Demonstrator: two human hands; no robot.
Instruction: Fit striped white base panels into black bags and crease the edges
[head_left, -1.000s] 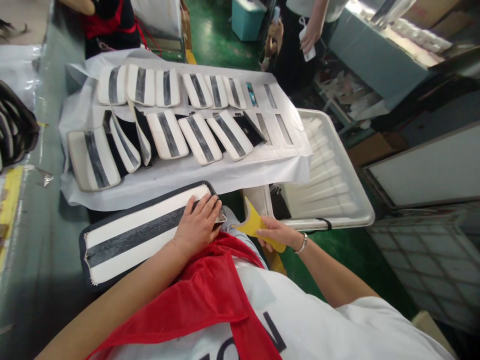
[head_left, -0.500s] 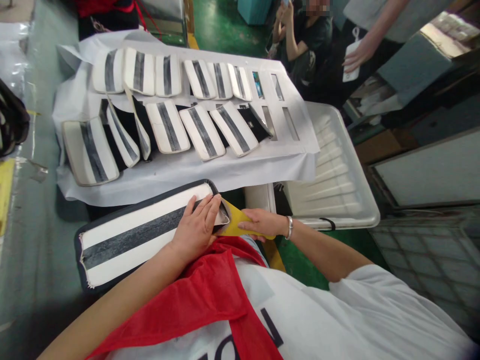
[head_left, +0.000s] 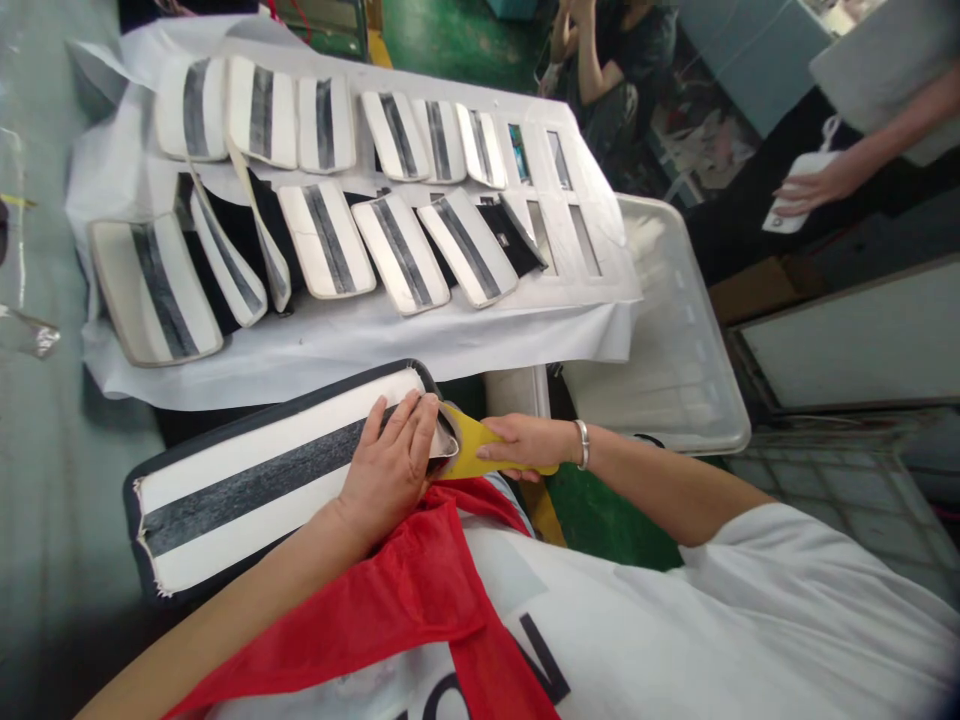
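A long white pad with a dark stripe and dark edging (head_left: 255,475) lies across my lap. My left hand (head_left: 394,465) rests on its right end, fingers flat and together, pressing it down. My right hand (head_left: 525,442) grips a yellow plastic scraper (head_left: 469,452) whose tip sits under the pad's right corner, next to my left fingertips. A bracelet is on my right wrist.
Ahead, a table under a white sheet (head_left: 360,340) carries several smaller white pads with dark stripes (head_left: 397,250). A white plastic tray (head_left: 675,340) stands at its right. Other people sit and stand at the top right; one hand holds a white object (head_left: 795,190).
My right hand brought the yellow scraper leftward from open air to the pad's right corner. My left hand stayed on the pad. The view shifted slightly.
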